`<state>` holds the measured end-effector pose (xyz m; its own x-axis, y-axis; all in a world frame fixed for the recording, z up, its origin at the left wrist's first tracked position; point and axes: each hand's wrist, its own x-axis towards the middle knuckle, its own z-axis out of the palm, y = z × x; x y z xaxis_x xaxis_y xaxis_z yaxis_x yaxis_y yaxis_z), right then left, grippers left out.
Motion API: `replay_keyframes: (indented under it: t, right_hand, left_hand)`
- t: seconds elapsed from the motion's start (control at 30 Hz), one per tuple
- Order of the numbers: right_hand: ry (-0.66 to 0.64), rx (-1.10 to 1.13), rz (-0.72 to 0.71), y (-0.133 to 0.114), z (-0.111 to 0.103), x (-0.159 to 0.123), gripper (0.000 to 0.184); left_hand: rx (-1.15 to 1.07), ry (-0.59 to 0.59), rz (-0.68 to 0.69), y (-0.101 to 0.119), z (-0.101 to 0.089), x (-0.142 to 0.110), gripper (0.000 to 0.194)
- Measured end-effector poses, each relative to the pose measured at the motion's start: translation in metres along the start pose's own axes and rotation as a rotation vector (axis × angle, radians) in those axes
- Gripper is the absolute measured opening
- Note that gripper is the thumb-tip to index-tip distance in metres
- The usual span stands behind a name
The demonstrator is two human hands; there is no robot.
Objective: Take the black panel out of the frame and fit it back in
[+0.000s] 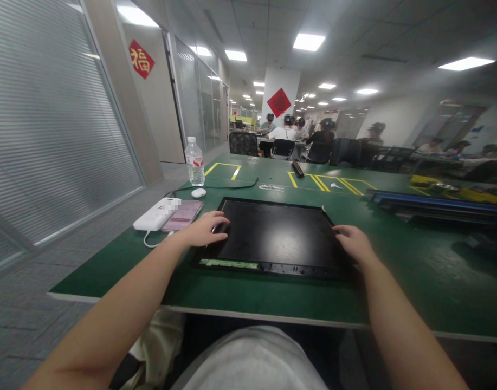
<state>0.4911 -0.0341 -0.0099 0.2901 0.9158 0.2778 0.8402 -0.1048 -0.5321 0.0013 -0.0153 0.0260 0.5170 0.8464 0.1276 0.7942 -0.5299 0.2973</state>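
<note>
A black flat display panel (281, 233) lies face up on the green table, with a strip of green circuit board (227, 264) along its near edge. My left hand (207, 227) holds the panel's left side, fingers and thumb reaching over the border. At the opposite side, my right hand (354, 242) grips the right edge, its thumb and forefinger on the rim. Parts of the right fingers are hidden behind the hand.
A phone (183, 215), a white power bank (154, 214) with a cable and a water bottle (195, 162) stand left. Small loose pieces (271, 187) and a dark bar (297, 169) lie behind the panel. Long blue-black parts (435, 205) are at right. Several people sit beyond.
</note>
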Motion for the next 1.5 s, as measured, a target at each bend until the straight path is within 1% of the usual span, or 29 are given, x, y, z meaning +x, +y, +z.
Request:
replay_keyframes:
  t: [0.1,0.2,0.3,0.4,0.5,0.63,0.73,0.9,1.0,1.17,1.33,1.5]
  right_hand:
    - [-0.061,-0.051,0.103,0.01,0.002,0.005,0.037]
    - [-0.075,-0.075,0.105,0.014,0.005,0.007,0.039]
    - [-0.068,-0.082,0.082,0.014,0.006,0.008,0.04]
    - [-0.075,-0.058,0.094,0.015,0.006,0.008,0.043]
    - [-0.093,0.051,0.138,0.016,0.006,0.007,0.048]
    - [-0.144,0.226,0.241,0.017,0.005,0.006,0.049]
    - [-0.192,0.295,0.315,0.017,0.004,0.007,0.05]
    - [-0.237,0.34,0.348,0.016,0.003,0.007,0.051]
    - [-0.215,0.333,0.36,0.014,0.004,0.005,0.053]
    - [-0.089,0.266,0.283,0.013,0.005,0.004,0.044]
    - [-0.091,0.212,0.298,0.011,0.004,0.004,0.044]
    - [-0.063,0.17,0.26,0.009,0.002,0.003,0.038]
  left_hand:
    - [0.102,0.072,-0.12,-0.008,0.004,0.004,0.053]
    - [0.176,0.084,-0.183,-0.012,0.004,0.007,0.049]
    - [0.198,0.063,-0.162,-0.013,0.003,0.008,0.043]
    - [0.18,0.046,-0.142,-0.012,0.002,0.008,0.045]
    - [0.142,0.049,-0.132,-0.012,0.003,0.008,0.046]
    - [0.115,0.05,-0.136,-0.013,0.003,0.008,0.05]
    - [0.105,0.045,-0.141,-0.012,0.002,0.008,0.051]
    - [0.121,0.046,-0.139,-0.011,0.002,0.007,0.05]
    - [0.118,0.043,-0.139,-0.012,0.002,0.008,0.052]
    - [0.114,0.039,-0.138,-0.017,0.003,0.009,0.056]
    - [0.111,-0.002,-0.14,-0.019,0.0,0.01,0.057]
    - [0.134,-0.035,-0.12,-0.018,-0.003,0.009,0.059]
